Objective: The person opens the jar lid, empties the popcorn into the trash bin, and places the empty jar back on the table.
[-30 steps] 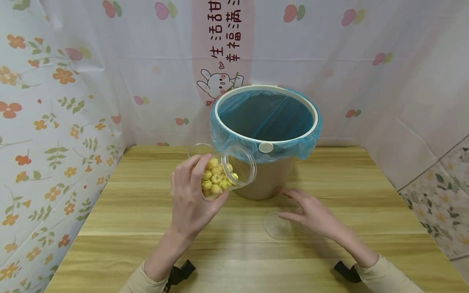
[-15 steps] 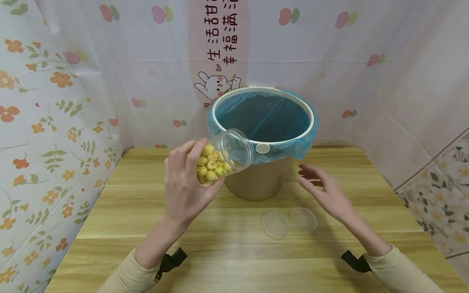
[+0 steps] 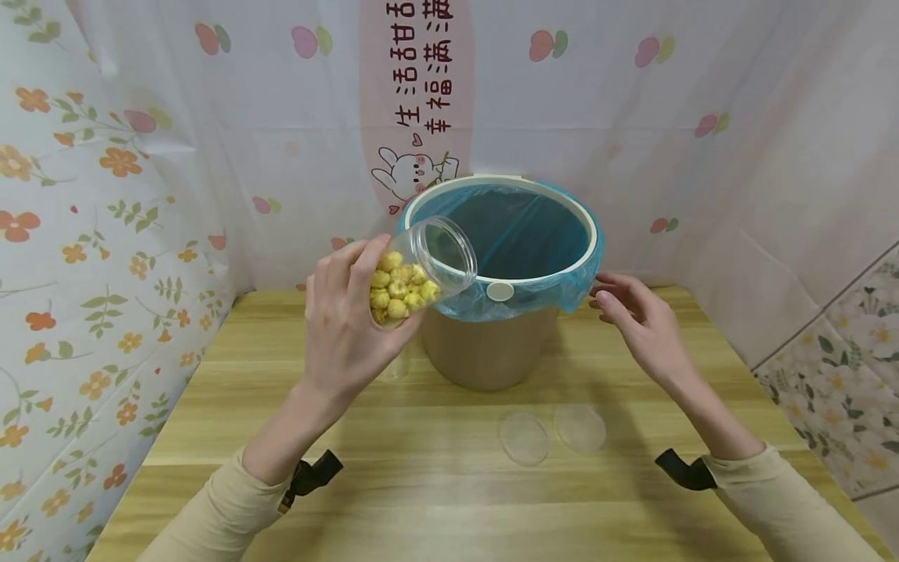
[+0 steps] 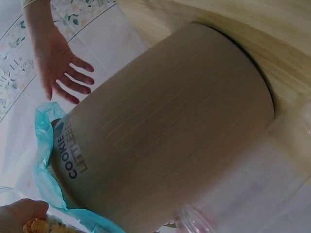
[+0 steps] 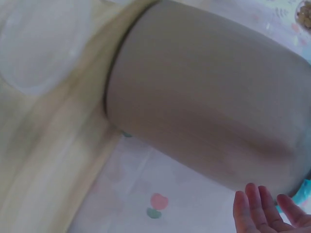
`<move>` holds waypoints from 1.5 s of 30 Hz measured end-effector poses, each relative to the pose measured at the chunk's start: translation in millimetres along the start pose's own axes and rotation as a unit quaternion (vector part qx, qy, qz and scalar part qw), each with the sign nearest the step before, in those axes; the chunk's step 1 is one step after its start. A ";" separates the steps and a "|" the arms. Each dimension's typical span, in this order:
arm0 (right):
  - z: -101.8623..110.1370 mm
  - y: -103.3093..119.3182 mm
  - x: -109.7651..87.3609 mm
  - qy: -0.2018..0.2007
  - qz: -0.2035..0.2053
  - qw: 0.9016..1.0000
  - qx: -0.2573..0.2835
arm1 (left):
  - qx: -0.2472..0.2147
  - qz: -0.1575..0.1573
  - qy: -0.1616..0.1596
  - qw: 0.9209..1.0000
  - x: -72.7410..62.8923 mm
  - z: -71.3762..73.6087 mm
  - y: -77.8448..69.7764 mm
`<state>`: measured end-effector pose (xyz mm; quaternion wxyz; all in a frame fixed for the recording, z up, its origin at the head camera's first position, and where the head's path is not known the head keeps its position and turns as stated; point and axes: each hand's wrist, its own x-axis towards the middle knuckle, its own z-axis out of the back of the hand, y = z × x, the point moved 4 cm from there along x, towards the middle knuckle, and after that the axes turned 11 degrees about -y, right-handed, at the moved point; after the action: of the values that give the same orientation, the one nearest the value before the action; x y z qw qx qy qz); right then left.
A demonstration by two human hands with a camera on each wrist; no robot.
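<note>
My left hand (image 3: 351, 312) grips a clear plastic jar (image 3: 445, 254), fingers and thumb wrapped round it. Round yellow popcorn (image 3: 399, 290) lies inside the jar, which is lidless and tilted with its mouth toward the trash can (image 3: 485, 351). The mouth overlaps the near left part of the can's rim in the head view. A blue bag (image 3: 583, 281) lines the can and folds over its edge. At the can's right side is my right hand (image 3: 646, 328), holding nothing, its fingers relaxed and near the bag's edge; in the left wrist view this hand (image 4: 60, 63) shows its fingers spread.
Two clear round lids (image 3: 523, 439) lie on the wooden table (image 3: 435, 484) in front of the can. Another clear jar (image 3: 397, 365) stands left of the can, mostly hidden behind my left hand. Patterned cloth (image 3: 302, 156) hangs behind and at the left.
My left hand has raised the jar up and slightly left, to the can's rim. My right hand has left the lids and moved up and right, beside the bag.
</note>
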<state>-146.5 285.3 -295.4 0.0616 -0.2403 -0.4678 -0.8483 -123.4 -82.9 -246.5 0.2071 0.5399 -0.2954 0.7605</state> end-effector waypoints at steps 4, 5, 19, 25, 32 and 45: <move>2.5 6.9 8.2 0.001 -0.009 1.000 -0.005 | 0.006 -0.009 0.003 1.000 7.9 -3.2 2.0; 2.9 8.6 10.8 0.001 -0.012 1.000 -0.005 | 0.009 -0.010 0.004 1.000 10.2 -4.0 2.8; 0.8 22.4 44.7 0.017 -0.080 0.997 -0.015 | 0.030 -0.030 0.041 0.998 48.8 -19.2 18.5; -3.7 22.9 54.0 0.027 -0.103 0.994 -0.026 | 0.049 -0.041 0.065 0.996 67.1 -28.2 23.4; -8.1 21.0 61.8 0.031 -0.108 0.993 -0.034 | 0.061 -0.048 0.102 0.992 88.2 -45.8 27.3; -14.7 17.2 62.7 0.016 -0.115 0.993 -0.018 | 0.072 -0.070 0.156 0.983 104.0 -66.2 37.7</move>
<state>-200.9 271.2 -259.6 -0.0332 -0.1719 -0.4756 -0.8620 -228.1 -66.7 -173.0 0.2645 0.4472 -0.1654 0.8383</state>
